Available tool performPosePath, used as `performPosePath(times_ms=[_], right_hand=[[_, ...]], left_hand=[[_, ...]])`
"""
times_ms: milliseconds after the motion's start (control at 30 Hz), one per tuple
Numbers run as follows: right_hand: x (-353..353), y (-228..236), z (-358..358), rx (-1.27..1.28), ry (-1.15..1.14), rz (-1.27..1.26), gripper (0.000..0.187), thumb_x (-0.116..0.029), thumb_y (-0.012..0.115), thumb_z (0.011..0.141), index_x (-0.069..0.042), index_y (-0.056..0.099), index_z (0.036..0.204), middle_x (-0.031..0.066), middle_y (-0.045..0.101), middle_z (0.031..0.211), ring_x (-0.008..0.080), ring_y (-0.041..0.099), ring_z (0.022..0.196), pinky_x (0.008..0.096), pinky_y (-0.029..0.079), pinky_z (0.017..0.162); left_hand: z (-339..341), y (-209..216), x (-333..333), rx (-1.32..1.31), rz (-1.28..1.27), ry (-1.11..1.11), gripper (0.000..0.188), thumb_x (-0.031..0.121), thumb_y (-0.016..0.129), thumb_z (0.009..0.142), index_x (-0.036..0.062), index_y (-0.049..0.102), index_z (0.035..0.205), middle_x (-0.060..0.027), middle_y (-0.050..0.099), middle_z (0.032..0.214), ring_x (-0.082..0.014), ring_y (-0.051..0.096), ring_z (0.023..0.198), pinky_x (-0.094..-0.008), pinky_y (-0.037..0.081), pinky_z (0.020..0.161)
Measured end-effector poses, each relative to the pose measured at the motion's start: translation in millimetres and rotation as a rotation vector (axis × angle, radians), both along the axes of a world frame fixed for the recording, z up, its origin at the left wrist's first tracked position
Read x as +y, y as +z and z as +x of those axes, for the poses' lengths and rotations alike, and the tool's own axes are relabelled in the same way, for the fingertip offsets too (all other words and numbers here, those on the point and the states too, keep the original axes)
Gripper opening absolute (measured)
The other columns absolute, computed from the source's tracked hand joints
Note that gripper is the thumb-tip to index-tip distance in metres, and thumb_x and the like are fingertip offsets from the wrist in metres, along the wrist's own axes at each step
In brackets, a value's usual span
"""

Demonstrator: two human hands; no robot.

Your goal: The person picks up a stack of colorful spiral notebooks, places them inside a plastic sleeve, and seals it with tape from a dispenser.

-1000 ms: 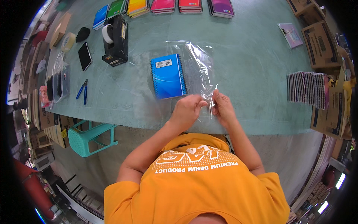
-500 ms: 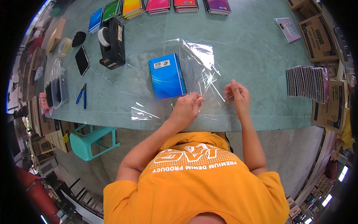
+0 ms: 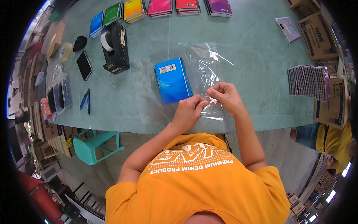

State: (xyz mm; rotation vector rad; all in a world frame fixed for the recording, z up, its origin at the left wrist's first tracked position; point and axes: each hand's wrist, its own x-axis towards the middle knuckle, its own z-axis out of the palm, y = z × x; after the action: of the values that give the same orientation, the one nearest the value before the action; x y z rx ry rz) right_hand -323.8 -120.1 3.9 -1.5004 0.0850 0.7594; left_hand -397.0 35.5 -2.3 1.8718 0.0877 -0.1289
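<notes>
A blue spiral notebook (image 3: 172, 84) with a white barcode label lies at a slight tilt on a sheet of clear plastic film (image 3: 214, 56) on the green table. Just below the notebook's lower right corner, my left hand (image 3: 189, 112) is closed in a pinch on the film. My right hand (image 3: 228, 99) pinches the film close beside it, to the right of the notebook. Bright creases run through the film between and above my fingers. The film's exact edges are hard to make out.
A black tape dispenser (image 3: 118, 48), a phone (image 3: 85, 66) and blue-handled cutters (image 3: 85, 101) are on the left. Coloured notebook stacks (image 3: 160, 7) line the far side. More notebooks (image 3: 307, 82) and cardboard boxes (image 3: 332, 108) stand right. A person in yellow (image 3: 332, 138) is behind them.
My right hand has moved left and closed on the film next to my left hand. The film's right part is drawn in and creased. A person has come into view at right.
</notes>
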Motion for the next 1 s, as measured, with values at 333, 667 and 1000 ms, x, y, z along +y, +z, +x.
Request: performPosePath(times_ms=[333,667,1000], right_hand=[[-23.8,-20.4,3.4,-0.158,-0.233,-0.338,0.032,-0.034,0.060,0.084,-0.002,0.057,0.080,0.0074,0.060,0.075,0.0171,0.058,0.063,0.0294,0.048,0.057],[22.3,-28.7,49.1,0.047,0.021,-0.371,0.080,-0.073,0.039,0.078,0.005,0.057,0.081,0.0151,0.062,0.076,0.0192,0.063,0.066,0.0341,0.052,0.057],[35.0,-10.1,67.7,-0.036,0.218,-0.675,0.079,-0.073,0.044,0.076,0.004,0.057,0.064,0.0133,0.058,0.054,0.0190,0.059,0.044,0.0283,0.047,0.041]], left_hand=[[-3.0,0.9,14.7,-0.030,0.085,-0.028,0.013,0.014,0.061,0.084,0.0013,0.060,0.086,-0.0081,0.060,0.066,-0.0163,0.058,0.056,-0.0280,0.045,0.052],[55.7,3.6,138.2,-0.216,0.371,0.371,0.023,0.025,0.062,0.085,0.0024,0.063,0.090,-0.0095,0.062,0.091,-0.0169,0.059,0.079,-0.0280,0.046,0.070],[57.4,-48.1,139.4,-0.073,0.115,0.386,0.042,0.034,0.061,0.086,-0.0005,0.057,0.109,-0.0097,0.061,0.096,-0.0134,0.057,0.084,-0.0273,0.046,0.075]])
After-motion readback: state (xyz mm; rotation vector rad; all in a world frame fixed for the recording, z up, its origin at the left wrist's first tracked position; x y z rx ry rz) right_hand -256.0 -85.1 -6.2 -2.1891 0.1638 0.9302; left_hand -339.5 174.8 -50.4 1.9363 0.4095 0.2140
